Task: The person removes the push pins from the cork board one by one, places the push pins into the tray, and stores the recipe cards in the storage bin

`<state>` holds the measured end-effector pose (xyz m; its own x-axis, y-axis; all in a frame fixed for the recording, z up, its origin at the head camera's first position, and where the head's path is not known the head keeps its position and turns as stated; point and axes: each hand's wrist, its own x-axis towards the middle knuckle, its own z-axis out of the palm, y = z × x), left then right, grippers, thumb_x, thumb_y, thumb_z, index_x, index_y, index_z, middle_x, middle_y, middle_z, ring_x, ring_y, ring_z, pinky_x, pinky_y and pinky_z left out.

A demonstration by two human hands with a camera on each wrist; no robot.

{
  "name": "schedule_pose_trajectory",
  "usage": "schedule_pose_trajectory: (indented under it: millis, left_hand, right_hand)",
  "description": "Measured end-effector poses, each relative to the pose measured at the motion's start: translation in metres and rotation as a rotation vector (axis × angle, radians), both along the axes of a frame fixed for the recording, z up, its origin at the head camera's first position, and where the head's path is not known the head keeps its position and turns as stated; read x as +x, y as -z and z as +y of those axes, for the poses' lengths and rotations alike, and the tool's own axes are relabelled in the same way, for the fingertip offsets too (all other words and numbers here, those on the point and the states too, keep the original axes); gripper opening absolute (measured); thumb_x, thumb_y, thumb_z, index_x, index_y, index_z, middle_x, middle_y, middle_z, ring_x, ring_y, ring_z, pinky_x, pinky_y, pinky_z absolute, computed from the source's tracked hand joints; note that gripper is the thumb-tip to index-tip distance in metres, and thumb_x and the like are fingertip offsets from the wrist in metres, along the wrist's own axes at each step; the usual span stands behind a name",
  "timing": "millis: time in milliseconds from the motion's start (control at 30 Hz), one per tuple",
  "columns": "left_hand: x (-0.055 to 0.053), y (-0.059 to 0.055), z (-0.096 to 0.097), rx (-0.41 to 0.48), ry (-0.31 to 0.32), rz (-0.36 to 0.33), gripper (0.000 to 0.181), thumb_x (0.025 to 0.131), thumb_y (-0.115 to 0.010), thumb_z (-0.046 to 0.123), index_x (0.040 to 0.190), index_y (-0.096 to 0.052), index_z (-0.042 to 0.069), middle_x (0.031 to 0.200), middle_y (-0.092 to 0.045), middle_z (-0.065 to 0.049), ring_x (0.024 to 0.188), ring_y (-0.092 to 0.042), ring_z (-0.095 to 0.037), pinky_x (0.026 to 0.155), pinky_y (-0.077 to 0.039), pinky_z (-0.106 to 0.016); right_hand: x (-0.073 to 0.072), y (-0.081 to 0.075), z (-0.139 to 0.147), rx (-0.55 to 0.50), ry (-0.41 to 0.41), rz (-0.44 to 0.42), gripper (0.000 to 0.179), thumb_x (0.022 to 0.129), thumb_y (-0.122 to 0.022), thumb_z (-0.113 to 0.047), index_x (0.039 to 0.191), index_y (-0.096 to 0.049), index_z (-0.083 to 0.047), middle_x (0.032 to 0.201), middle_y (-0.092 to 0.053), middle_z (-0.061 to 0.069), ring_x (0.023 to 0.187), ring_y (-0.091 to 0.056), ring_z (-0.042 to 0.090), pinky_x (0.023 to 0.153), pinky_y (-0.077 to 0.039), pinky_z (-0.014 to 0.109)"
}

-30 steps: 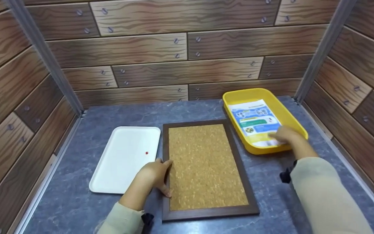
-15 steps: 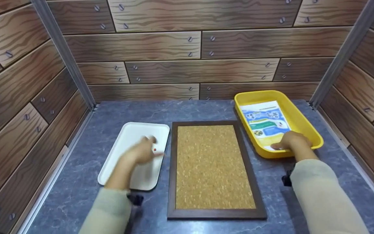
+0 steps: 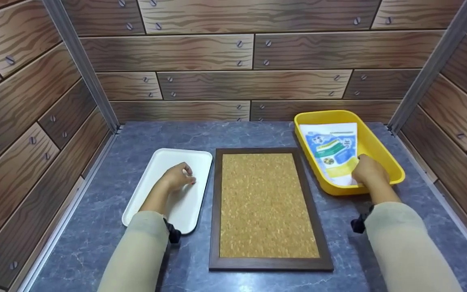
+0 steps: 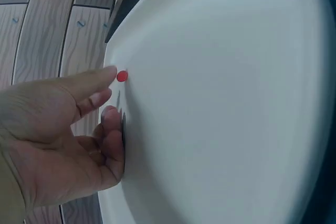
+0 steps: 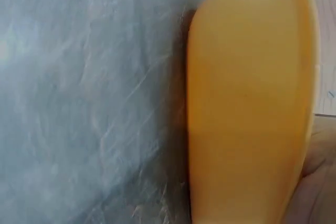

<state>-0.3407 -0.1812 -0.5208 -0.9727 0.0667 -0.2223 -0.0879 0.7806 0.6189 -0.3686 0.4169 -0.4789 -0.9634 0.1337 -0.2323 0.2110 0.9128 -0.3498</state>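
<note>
In the head view my left hand [image 3: 176,177] is over the white tray [image 3: 141,202], left of a framed cork board [image 3: 266,207]. A small flat round red piece, like a thumbtack head [image 4: 122,76], lies on the tray. My thumb tip is right at its edge in the left wrist view; the other fingers are bent, with a gap between them and the thumb. At right, my right hand [image 3: 370,172] reaches into a yellow tray [image 3: 379,152] and pinches the near right edge of a printed paper sheet [image 3: 330,148]. The tray wall hides those fingers in the right wrist view.
The cork board's dark brown frame [image 3: 272,265] lies flat between the two trays. Wood-print panels [image 3: 201,85] enclose the grey marbled tabletop [image 3: 241,136] at the back and sides.
My left hand has left the cork board's left edge and moved onto the white tray, to the red piece. My right hand has taken the sheet's edge, and the sheet has turned slightly.
</note>
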Motion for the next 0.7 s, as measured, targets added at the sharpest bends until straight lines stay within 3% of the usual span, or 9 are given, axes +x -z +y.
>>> schedule_pose_trajectory:
  millis: [100, 167, 267, 367, 433, 533, 633, 700]
  left_hand:
    - [0.004, 0.005, -0.002, -0.005, -0.017, 0.02, 0.018, 0.101, -0.075, 0.02, 0.11, -0.066, 0.007, 0.096, -0.067, -0.007, 0.085, -0.057, -0.02, 0.073, -0.046, -0.029]
    - [0.008, 0.007, -0.005, 0.004, -0.021, 0.019, 0.017, 0.102, -0.074, 0.022, 0.105, -0.066, 0.007, 0.089, -0.066, -0.004, 0.079, -0.057, -0.017, 0.068, -0.045, -0.027]
    - [0.014, 0.005, -0.011, 0.009, -0.023, 0.008, 0.023, 0.103, -0.074, 0.029, 0.104, -0.065, 0.008, 0.087, -0.067, -0.003, 0.075, -0.058, -0.014, 0.066, -0.045, -0.025]
    - [0.02, -0.001, -0.014, -0.013, -0.006, -0.009, 0.027, 0.102, -0.077, 0.033, 0.106, -0.066, 0.009, 0.091, -0.069, -0.005, 0.076, -0.059, -0.015, 0.068, -0.046, -0.027]
    - [0.023, -0.004, -0.013, -0.046, 0.032, -0.013, 0.025, 0.1, -0.079, 0.029, 0.107, -0.067, 0.008, 0.093, -0.069, -0.006, 0.078, -0.06, -0.016, 0.07, -0.047, -0.028]
    - [0.024, -0.006, -0.008, -0.075, 0.077, -0.003, 0.017, 0.098, -0.079, 0.02, 0.102, -0.069, 0.008, 0.091, -0.068, -0.004, 0.077, -0.059, -0.016, 0.07, -0.046, -0.028]
    - [0.024, -0.004, -0.004, -0.092, 0.082, 0.029, 0.009, 0.097, -0.077, 0.013, 0.095, -0.07, 0.007, 0.084, -0.066, -0.002, 0.073, -0.058, -0.015, 0.065, -0.045, -0.025]
    - [0.024, -0.003, -0.003, -0.103, 0.077, 0.055, 0.007, 0.097, -0.074, 0.011, 0.092, -0.071, 0.007, 0.081, -0.065, -0.002, 0.073, -0.057, -0.016, 0.064, -0.044, -0.025]
  right_hand:
    - [0.008, -0.014, -0.009, -0.068, -0.007, 0.172, 0.07, 0.095, -0.055, -0.009, 0.161, -0.037, 0.008, 0.154, -0.048, 0.041, 0.127, -0.054, 0.059, 0.105, -0.05, 0.065]
    - [0.017, -0.031, -0.022, -0.07, -0.017, 0.313, 0.063, 0.099, -0.052, -0.011, 0.16, -0.043, 0.003, 0.151, -0.053, 0.04, 0.128, -0.056, 0.062, 0.104, -0.048, 0.07]
    - [0.041, -0.066, -0.047, -0.031, -0.045, 0.485, 0.051, 0.105, -0.051, -0.012, 0.155, -0.055, -0.006, 0.14, -0.063, 0.038, 0.096, -0.065, 0.057, 0.077, -0.053, 0.064]
    - [0.07, -0.097, -0.071, -0.049, -0.088, 0.588, 0.045, 0.107, -0.058, -0.015, 0.151, -0.063, -0.013, 0.133, -0.07, 0.035, 0.061, -0.055, 0.035, 0.055, -0.045, 0.045]
    - [0.088, -0.108, -0.086, -0.111, -0.136, 0.6, 0.045, 0.105, -0.064, -0.015, 0.15, -0.065, -0.012, 0.137, -0.07, 0.031, 0.062, -0.053, 0.026, 0.056, -0.044, 0.035]
    - [0.107, -0.104, -0.109, -0.208, -0.216, 0.552, 0.047, 0.103, -0.07, -0.017, 0.15, -0.064, -0.01, 0.141, -0.069, 0.026, 0.077, -0.063, 0.028, 0.067, -0.055, 0.037]
    - [0.118, -0.082, -0.135, -0.257, -0.29, 0.467, 0.05, 0.102, -0.072, -0.017, 0.15, -0.063, -0.007, 0.147, -0.067, 0.024, 0.111, -0.068, 0.038, 0.092, -0.06, 0.05]
    - [0.123, -0.062, -0.151, -0.214, -0.341, 0.421, 0.05, 0.101, -0.073, -0.019, 0.148, -0.065, -0.007, 0.142, -0.07, 0.023, 0.115, -0.07, 0.04, 0.095, -0.061, 0.056]
